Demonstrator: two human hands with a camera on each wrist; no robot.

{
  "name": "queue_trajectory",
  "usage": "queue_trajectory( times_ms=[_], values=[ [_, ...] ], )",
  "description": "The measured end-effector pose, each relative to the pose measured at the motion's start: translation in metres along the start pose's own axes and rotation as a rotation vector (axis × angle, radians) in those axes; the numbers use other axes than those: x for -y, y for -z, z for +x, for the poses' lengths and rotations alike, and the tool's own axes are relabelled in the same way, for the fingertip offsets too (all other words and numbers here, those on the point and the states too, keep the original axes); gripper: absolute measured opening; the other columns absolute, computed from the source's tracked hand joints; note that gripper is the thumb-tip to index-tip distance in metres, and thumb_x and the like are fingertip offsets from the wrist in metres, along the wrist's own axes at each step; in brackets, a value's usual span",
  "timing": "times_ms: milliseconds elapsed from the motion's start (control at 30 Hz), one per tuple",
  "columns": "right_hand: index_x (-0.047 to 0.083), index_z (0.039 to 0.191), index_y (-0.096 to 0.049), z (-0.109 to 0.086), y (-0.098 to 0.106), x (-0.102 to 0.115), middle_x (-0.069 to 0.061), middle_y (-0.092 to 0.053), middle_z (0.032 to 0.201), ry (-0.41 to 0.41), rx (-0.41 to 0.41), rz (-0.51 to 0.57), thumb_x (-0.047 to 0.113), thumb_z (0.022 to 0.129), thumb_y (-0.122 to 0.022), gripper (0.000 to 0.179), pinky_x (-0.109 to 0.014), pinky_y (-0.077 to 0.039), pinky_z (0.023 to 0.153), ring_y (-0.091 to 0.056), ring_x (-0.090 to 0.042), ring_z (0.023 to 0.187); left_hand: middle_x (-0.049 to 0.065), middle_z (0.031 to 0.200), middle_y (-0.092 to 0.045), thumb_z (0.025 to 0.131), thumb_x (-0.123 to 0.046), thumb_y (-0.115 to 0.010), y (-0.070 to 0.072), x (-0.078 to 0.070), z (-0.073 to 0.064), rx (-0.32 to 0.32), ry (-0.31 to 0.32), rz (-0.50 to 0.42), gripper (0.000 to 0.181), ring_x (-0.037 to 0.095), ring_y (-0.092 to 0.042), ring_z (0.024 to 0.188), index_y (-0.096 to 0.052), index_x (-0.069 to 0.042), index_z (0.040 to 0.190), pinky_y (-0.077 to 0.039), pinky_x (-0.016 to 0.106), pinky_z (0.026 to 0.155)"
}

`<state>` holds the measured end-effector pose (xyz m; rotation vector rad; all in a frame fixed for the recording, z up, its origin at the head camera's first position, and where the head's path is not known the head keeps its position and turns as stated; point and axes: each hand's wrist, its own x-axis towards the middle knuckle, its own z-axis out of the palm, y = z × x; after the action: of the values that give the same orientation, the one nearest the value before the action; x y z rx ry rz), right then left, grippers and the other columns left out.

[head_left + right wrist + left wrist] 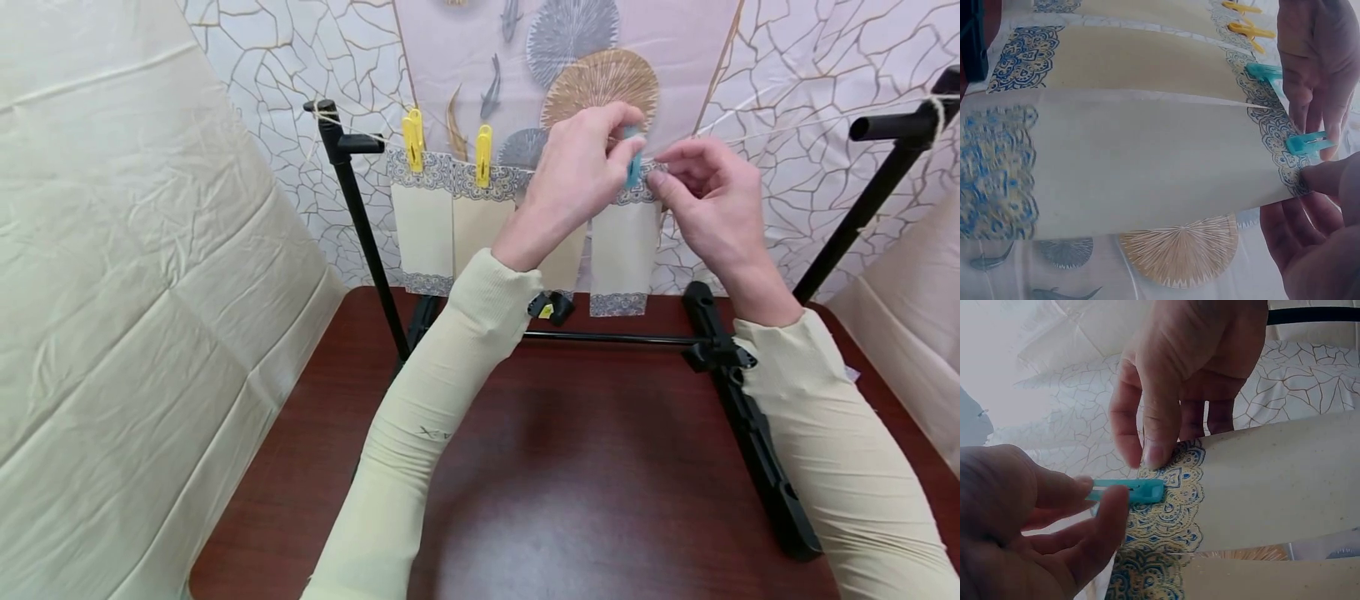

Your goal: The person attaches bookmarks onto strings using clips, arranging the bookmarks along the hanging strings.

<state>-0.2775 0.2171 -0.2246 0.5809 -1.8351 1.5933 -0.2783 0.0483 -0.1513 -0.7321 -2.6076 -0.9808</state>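
Note:
My left hand point(566, 171) pinches a teal clothespin point(1149, 494) between thumb and fingers. The clothespin sits over the patterned top border of a cream paper strip point(621, 250) at the string point(772, 131). At that strip's top right corner, my right hand point(708, 196) pinches the edge between thumb and fingers. In the right wrist view, a second teal clothespin point(1264, 72) is on the neighbouring strip point(1141, 65); my left hand hides it from the head view. Two yellow clothespins point(413, 140) clip strips further left.
A black stand holds the string between its left post point(360, 217) and right post point(862, 204). Its base leg point(757, 450) and crossbar point(615, 337) are on the dark red table point(555, 492). Patterned cloth point(277, 50) hangs close behind the strips.

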Motion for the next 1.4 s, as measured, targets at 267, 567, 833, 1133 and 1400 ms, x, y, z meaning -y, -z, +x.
queue_trajectory(
  times_ms=[267, 567, 833, 1133, 1400],
  values=[
    [0.002, 0.105, -0.066, -0.008, 0.007, 0.000, 0.002, -0.071, 0.081, 0.006, -0.005, 0.011, -0.007, 0.086, -0.063, 0.022, -0.016, -0.051, 0.063, -0.064, -0.009, 0.066, -0.005, 0.129, -0.058, 0.099, -0.025, -0.057, 0.002, 0.005, -0.005, -0.002, -0.038, -0.044, 0.020, 0.000, -0.063, 0.106, -0.067, -0.021, 0.117, -0.043, 0.013, 0.088],
    [-0.007, 0.102, -0.065, -0.028, 0.033, -0.003, -0.004, -0.074, 0.085, -0.014, 0.031, 0.109, -0.008, 0.087, -0.063, 0.015, -0.017, -0.055, 0.067, -0.069, -0.013, 0.072, 0.002, 0.119, -0.058, 0.097, -0.014, -0.058, 0.003, 0.020, -0.017, -0.190, -0.225, -0.233, 0.014, 0.003, -0.061, 0.103, -0.070, -0.012, 0.106, -0.045, 0.009, 0.085],
    [0.002, 0.100, -0.068, -0.055, 0.064, -0.009, 0.013, -0.072, 0.079, -0.108, 0.070, -0.301, 0.002, 0.090, -0.065, 0.011, -0.011, -0.049, 0.059, -0.067, -0.002, 0.068, 0.006, 0.115, -0.059, 0.097, -0.007, -0.057, 0.001, 0.037, -0.036, -0.224, -0.331, -0.360, 0.015, 0.006, -0.062, 0.100, -0.068, -0.004, 0.106, -0.053, 0.014, 0.075],
    [0.008, 0.100, -0.067, -0.078, 0.096, -0.023, 0.019, -0.070, 0.078, -0.205, 0.165, -0.405, 0.005, 0.092, -0.064, 0.009, -0.010, -0.043, 0.054, -0.065, 0.005, 0.066, 0.010, 0.104, -0.064, 0.095, -0.005, -0.059, -0.006, 0.068, -0.058, -0.239, -0.488, -0.342, 0.014, 0.010, -0.060, 0.092, -0.068, 0.001, 0.104, -0.053, 0.018, 0.071],
    [0.007, 0.101, -0.065, -0.098, 0.127, -0.038, 0.024, -0.070, 0.079, -0.243, 0.248, -0.478, 0.006, 0.093, -0.065, 0.008, -0.008, -0.047, 0.059, -0.065, 0.005, 0.064, 0.011, 0.102, -0.066, 0.095, -0.005, -0.060, -0.005, 0.096, -0.078, -0.176, -0.514, -0.303, 0.016, 0.012, -0.063, 0.087, -0.066, 0.003, 0.107, -0.054, 0.021, 0.072]
  ],
)
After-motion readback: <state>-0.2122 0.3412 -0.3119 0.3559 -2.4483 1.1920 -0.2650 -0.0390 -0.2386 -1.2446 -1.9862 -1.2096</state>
